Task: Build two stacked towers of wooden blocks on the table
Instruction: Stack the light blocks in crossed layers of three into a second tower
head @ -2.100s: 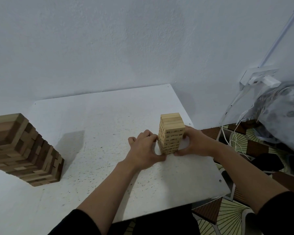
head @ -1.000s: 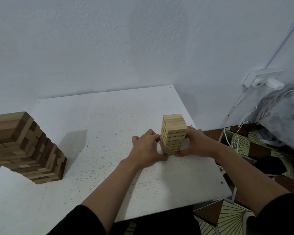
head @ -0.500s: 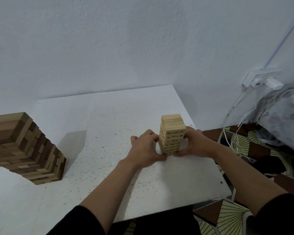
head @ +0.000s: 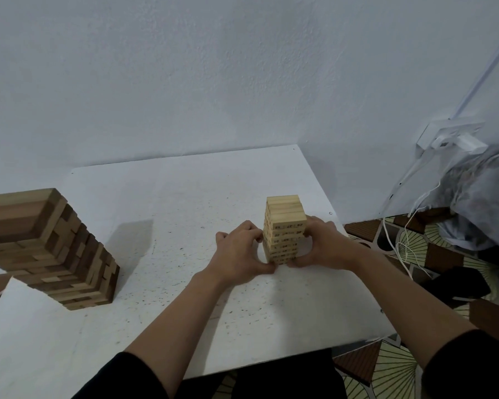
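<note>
both hands, left hand (head: 240, 250) and right hand (head: 323, 246), pressed curled fingers against the pale tower's (head: 285, 226) lower sides, hiding its base. at nine o'clock, a darker tower (head: 49, 249) was cut off by the frame edge.

Printed markings: we find small dark numbers on the block ends of the pale block tower (head: 285, 226), on the face between the fingers (head: 252, 230) of the two hands. We make out what looks like "20" on one block; the others are too blurred to read.
</note>
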The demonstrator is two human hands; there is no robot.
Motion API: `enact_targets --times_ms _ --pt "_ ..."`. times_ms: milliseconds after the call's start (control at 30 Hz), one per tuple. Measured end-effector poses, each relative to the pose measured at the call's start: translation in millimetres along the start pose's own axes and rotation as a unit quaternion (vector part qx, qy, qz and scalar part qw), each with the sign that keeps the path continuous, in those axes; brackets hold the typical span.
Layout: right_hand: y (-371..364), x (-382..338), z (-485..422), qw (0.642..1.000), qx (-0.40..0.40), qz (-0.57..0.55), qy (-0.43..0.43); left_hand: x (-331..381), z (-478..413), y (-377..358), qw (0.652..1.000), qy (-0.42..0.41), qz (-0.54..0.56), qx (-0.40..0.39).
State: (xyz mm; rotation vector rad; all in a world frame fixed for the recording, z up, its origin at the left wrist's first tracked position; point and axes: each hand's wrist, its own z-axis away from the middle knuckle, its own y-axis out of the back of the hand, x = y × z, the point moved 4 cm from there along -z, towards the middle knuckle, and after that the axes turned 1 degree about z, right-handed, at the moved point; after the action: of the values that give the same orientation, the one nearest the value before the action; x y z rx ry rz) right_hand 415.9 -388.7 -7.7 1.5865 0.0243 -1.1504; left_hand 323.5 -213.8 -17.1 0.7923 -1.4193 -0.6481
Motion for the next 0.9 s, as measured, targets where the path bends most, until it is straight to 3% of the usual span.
enact_targets --times_ms 900 --pt "-47 -55 -29 0.998 -0.001 0.052 0.02 -53 37 45 1.0 0.01 0.011 -0.006"
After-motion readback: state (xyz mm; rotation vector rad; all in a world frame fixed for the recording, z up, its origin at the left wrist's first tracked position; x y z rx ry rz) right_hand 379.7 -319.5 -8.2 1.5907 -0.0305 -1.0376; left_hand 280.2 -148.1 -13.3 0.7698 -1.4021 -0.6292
